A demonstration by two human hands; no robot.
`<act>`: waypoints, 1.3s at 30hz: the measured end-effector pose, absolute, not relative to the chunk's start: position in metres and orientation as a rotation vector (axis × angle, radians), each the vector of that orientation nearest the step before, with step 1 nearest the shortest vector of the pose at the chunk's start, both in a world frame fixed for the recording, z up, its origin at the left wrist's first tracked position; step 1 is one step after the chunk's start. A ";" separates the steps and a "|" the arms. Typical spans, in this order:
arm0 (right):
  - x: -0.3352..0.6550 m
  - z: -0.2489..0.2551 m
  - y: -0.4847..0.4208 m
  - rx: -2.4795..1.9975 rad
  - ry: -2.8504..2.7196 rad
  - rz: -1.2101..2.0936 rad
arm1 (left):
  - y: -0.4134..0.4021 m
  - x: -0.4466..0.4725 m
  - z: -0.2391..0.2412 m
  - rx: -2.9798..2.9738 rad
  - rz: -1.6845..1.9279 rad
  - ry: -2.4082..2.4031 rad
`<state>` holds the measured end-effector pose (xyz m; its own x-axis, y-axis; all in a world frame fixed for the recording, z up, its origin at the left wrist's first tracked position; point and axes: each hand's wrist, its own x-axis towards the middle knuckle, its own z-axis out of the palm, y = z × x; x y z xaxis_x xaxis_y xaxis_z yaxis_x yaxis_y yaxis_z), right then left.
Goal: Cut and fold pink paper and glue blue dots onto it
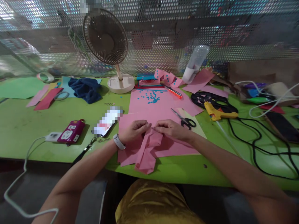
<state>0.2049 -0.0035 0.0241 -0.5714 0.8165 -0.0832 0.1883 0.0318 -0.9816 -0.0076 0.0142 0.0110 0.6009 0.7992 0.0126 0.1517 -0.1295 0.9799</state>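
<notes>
My left hand (pixel 134 130) and my right hand (pixel 171 128) meet at the middle of the green table (pixel 28 130), both pinched on the top of a folded pink paper strip (pixel 148 152). The strip hangs toward me over the table's front edge. It lies on larger pink paper sheets (pixel 154 107). A white watch (pixel 118 142) is on my left wrist. Black-handled scissors (pixel 184 119) lie just beyond my right hand.
A phone (pixel 107 122) and a magenta power strip (pixel 70 132) lie left of my hands. A yellow glue gun (pixel 218 113) with black cables sits right. A desk fan (pixel 109 46), blue cloth (pixel 86 88), small blue paper bits (pixel 151 98) and a plastic bottle (pixel 195 63) stand farther back.
</notes>
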 end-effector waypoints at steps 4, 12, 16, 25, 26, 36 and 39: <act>0.204 0.021 -0.006 -1.016 -1.892 1.573 | 0.014 -0.010 0.015 1.529 0.555 0.728; 0.202 0.024 -0.004 -0.984 -2.034 1.495 | 0.017 -0.014 0.023 1.610 0.399 0.645; 0.211 0.027 -0.002 -1.015 -1.956 1.499 | 0.025 -0.021 0.020 1.435 0.405 0.642; 0.222 0.003 0.025 -1.132 -1.003 1.333 | 0.044 -0.031 0.015 1.318 0.947 0.858; 0.221 0.001 0.027 -1.123 -0.963 1.320 | 0.045 -0.032 0.014 1.317 0.939 0.858; 0.215 -0.005 0.025 -1.076 -0.998 1.273 | 0.045 -0.023 -0.005 1.700 1.153 1.125; 0.218 -0.004 0.027 -1.128 -0.956 1.355 | 0.048 -0.025 -0.007 1.766 1.219 1.147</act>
<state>0.2179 0.0270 -0.0036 0.0282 0.9937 -0.1080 -0.2317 -0.0986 -0.9678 -0.0250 0.0479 -0.0068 0.1675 0.9278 0.3334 0.2759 -0.3688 0.8876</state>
